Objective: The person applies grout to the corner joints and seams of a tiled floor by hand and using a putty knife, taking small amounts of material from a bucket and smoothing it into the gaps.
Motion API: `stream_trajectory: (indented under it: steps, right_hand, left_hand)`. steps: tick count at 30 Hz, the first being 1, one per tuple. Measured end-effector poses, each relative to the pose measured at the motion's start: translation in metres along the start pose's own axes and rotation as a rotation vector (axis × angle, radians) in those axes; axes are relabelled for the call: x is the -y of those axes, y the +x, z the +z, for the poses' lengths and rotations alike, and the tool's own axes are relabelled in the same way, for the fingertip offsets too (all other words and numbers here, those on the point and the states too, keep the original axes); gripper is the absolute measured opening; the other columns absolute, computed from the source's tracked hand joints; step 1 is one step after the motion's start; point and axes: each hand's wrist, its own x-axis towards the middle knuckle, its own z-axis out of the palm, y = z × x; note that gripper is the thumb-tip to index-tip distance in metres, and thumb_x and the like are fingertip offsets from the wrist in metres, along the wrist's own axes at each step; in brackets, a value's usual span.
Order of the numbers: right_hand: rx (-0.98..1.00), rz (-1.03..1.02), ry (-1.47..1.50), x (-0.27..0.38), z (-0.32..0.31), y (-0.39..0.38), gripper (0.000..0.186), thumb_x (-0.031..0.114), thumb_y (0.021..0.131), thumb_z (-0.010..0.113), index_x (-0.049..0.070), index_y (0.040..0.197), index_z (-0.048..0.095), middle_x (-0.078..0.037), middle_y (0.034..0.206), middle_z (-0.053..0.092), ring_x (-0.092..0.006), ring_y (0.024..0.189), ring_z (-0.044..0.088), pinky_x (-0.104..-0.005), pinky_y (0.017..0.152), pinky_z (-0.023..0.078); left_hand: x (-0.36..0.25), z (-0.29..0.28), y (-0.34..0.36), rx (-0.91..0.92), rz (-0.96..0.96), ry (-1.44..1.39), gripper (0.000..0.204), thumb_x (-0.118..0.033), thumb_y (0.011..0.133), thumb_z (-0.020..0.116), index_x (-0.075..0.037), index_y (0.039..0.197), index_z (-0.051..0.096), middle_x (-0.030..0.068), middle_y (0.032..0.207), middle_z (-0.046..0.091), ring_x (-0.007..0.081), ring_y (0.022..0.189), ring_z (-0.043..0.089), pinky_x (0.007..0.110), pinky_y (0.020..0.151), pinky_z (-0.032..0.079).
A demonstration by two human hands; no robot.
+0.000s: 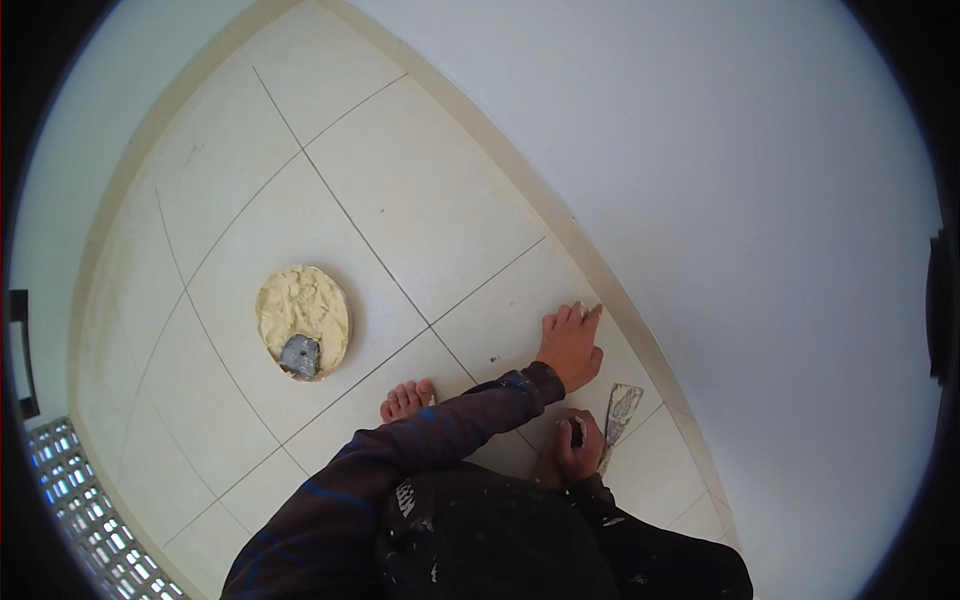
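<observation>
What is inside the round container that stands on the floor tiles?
Pale yellow, lumpy paste is in the round container, with a grey flat piece lying at its near edge. The container's bottom, and anything sunk in the paste, is covered and cannot be seen.

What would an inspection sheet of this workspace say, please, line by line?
Surface: pale tiled floor, dark joint lines
Working things: round container with cream paste, grey flat tool in it; smeared putty knife
Clutter: small dark specks on the floor
Grip: left hand low beside the skirting, fingers extended; right hand curled next to the putty knife, its hold unclear
Cables: nothing seen
Surroundings: white wall, bare foot, block lattice
</observation>
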Motion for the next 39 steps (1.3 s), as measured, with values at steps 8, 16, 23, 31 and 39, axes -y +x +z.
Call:
stream_trajectory:
  steps: [8, 16, 23, 31, 39]
  right_hand:
    - [-0.457, -0.007, -0.533, 0.002, -0.033, -0.073, 0.044, 0.010, 0.087, 0.064, -0.007, 0.126, 0.052, -0.022, 0.121, 0.054, -0.0392, 0.108, 0.058, -0.0460, 0.097, 0.047]
    - [-0.255, 0.156, -0.860, -0.043, 0.049, -0.086, 0.039, 0.014, 0.094, 0.055, -0.006, 0.127, 0.051, -0.024, 0.124, 0.056, -0.0415, 0.113, 0.058, -0.0476, 0.097, 0.049]
    - [-0.309, 0.183, -0.938, -0.059, 0.037, -0.099, 0.038, 0.018, 0.100, 0.047, -0.006, 0.129, 0.051, -0.025, 0.127, 0.058, -0.0435, 0.118, 0.058, -0.0489, 0.097, 0.051]
    - [-0.342, 0.232, -1.056, -0.064, 0.068, -0.070, 0.039, 0.023, 0.107, 0.037, -0.006, 0.131, 0.050, -0.027, 0.130, 0.060, -0.0458, 0.123, 0.058, -0.0504, 0.096, 0.052]
    - [0.053, 0.508, -0.667, 0.018, 0.102, 0.053, 0.028, 0.018, 0.101, 0.046, -0.003, 0.118, 0.051, -0.023, 0.112, 0.061, -0.0426, 0.105, 0.060, -0.0499, 0.089, 0.052]
  left_hand:
    - [0.066, -0.104, 0.066, -0.471, -0.413, 0.287, 0.077, -0.020, 0.081, 0.062, 0.009, 0.149, 0.038, 0.0198, 0.120, 0.051, 0.0334, 0.110, 0.046, 0.047, 0.097, 0.033]
    - [0.041, -0.072, 0.036, -0.420, -0.152, 0.305, 0.070, -0.022, 0.083, 0.062, 0.005, 0.146, 0.046, 0.0180, 0.115, 0.052, 0.0314, 0.111, 0.046, 0.047, 0.097, 0.034]
    - [-0.025, -0.023, -0.044, -0.119, 0.053, 0.134, 0.067, -0.022, 0.082, 0.063, 0.004, 0.142, 0.050, 0.0212, 0.122, 0.053, 0.0335, 0.119, 0.046, 0.048, 0.101, 0.035]
    - [0.184, -0.234, 0.114, -0.697, -0.289, 0.262, 0.047, -0.012, 0.084, 0.059, -0.003, 0.130, 0.058, 0.0194, 0.115, 0.061, 0.0386, 0.111, 0.054, 0.052, 0.090, 0.046]
    - [0.422, -0.418, 0.322, -0.544, -0.564, 0.319, 0.053, -0.019, 0.090, 0.056, -0.014, 0.142, 0.056, 0.0140, 0.140, 0.052, 0.0336, 0.131, 0.047, 0.049, 0.104, 0.042]
